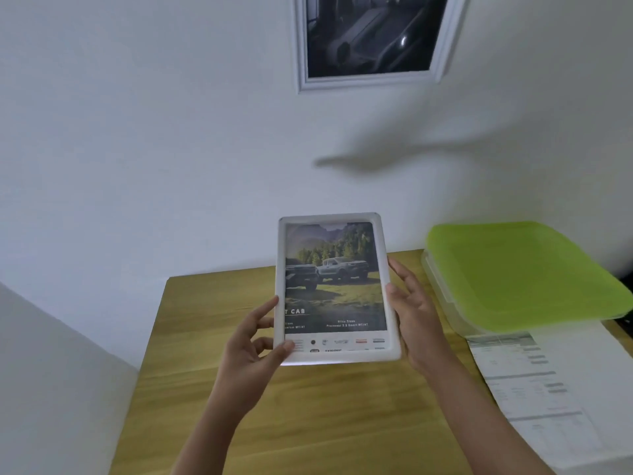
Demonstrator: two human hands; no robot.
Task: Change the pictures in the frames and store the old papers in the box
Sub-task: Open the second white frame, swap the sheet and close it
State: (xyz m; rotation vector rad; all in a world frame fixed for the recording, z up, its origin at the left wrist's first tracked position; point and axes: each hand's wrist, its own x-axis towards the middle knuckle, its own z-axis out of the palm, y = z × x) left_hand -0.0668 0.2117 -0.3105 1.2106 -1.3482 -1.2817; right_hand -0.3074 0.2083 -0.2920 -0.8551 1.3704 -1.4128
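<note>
Frame [331,288] in hand stands upright above the wooden table [219,303], long axis vertical, held between both hands: the left hand [251,341] pinches its lower left edge, the right hand [412,310] presses flat along the right edge. A smooth white plastic border surrounds a glossy truck picture. To the right, nearer the right hand, sits the green-lidded box [524,272] with loose papers [548,382] beside it.

Two white picture frames are in view: one [334,358] held upright above the table [212,320], one [301,46] hanging on the wall. Each shows one picture, the held one [334,279] of two pickup trucks before trees, the hung one [370,32] dark. Two hands, left [255,344] and right [412,313]. One clear box [445,303] with one green lid [527,272]. One stack of printed papers [548,389]. One wooden table.
</note>
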